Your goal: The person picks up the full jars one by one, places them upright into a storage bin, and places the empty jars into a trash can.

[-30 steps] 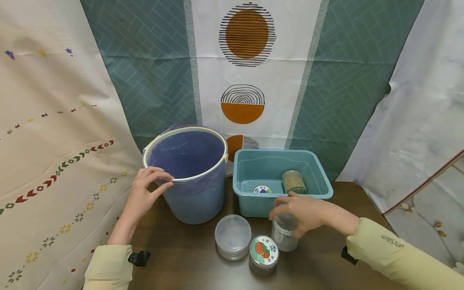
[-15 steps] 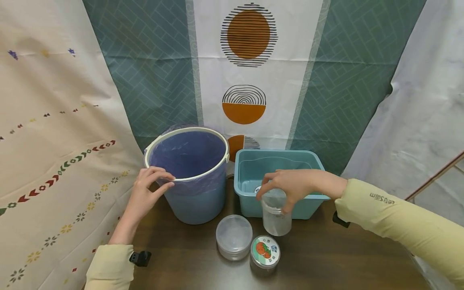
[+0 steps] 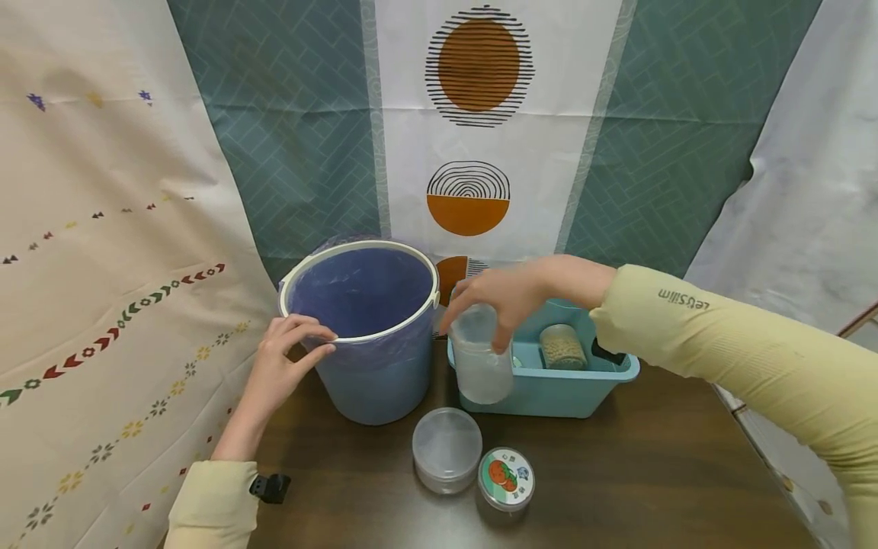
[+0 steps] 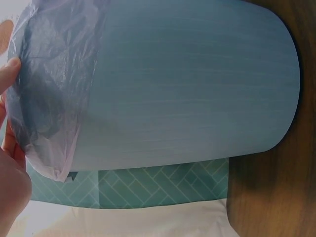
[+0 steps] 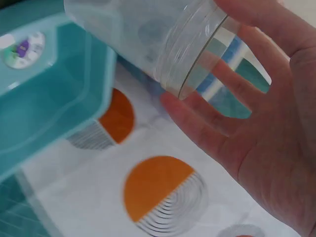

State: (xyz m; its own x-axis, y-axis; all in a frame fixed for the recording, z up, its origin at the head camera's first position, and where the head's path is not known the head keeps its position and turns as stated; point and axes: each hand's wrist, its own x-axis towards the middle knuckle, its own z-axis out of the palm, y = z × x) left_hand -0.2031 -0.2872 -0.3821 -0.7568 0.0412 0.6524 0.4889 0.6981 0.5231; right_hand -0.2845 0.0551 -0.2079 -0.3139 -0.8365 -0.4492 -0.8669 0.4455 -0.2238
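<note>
My left hand (image 3: 281,358) pinches the near-left part of the white rim of a blue trash bin (image 3: 373,389); a thin translucent bag (image 4: 54,94) lines it. Between thumb and fingers, my right hand (image 3: 511,293) holds a clear jar (image 3: 483,377) around its mouth. The jar hangs above the table, in front of the left end of a teal tub (image 3: 542,396). Its mouth has no lid in the right wrist view, and no contents show through the cloudy wall.
A jar of pale grains (image 3: 562,349) lies in the tub, with a round printed label or lid (image 5: 23,49). In front stand a low clear container (image 3: 447,446) and a jar with an orange-fruit lid (image 3: 506,479). Patterned cloths hang behind.
My right hand has lifted the clear jar off the table and carried it up and left toward the trash bin. My left hand has stayed on the rim.
</note>
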